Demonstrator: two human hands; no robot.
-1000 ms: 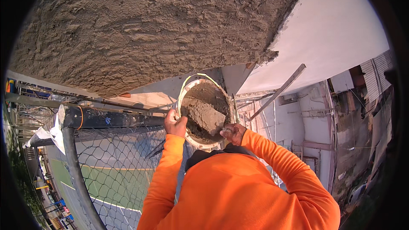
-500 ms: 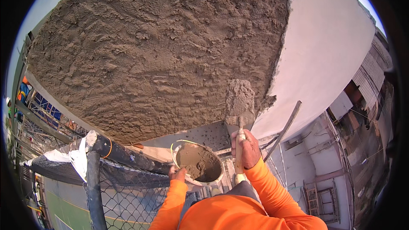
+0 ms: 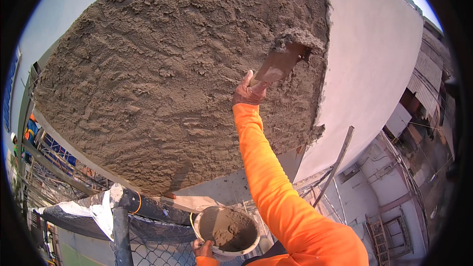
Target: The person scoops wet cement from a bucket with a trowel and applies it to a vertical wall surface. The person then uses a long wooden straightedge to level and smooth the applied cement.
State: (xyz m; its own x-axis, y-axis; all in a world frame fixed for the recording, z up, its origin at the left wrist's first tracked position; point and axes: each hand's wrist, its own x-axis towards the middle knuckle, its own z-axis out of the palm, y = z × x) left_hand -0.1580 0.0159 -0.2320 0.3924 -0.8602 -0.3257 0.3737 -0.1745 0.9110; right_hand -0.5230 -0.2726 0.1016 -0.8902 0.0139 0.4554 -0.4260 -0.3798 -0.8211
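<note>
My right hand (image 3: 250, 90) is raised against the wall, closed round the handle of a trowel (image 3: 280, 65). The flat metal blade tilts up and to the right, and a lump of wet mortar (image 3: 295, 39) sits along its far edge, at the rough mortar coat (image 3: 162, 64) on the wall. Low in the view, my left hand (image 3: 203, 249) grips the rim of a bucket (image 3: 256, 240) at its left side. Grey-brown mortar (image 3: 230, 229) lies inside the bucket, heaped on the right.
Smooth pale wall (image 3: 369, 64) borders the rough coat on the right. A dark pipe railing (image 3: 152, 207) with chain-link mesh (image 3: 155, 241) stands at lower left. A slanted metal bar (image 3: 335, 165) rises right of my arm. Far left, a person (image 3: 30, 130) is near scaffolding.
My right hand has swung the mortar-loaded trowel up and forward from beside the bucket to the wall. My left hand stays on the bucket, which now appears lower in view.
</note>
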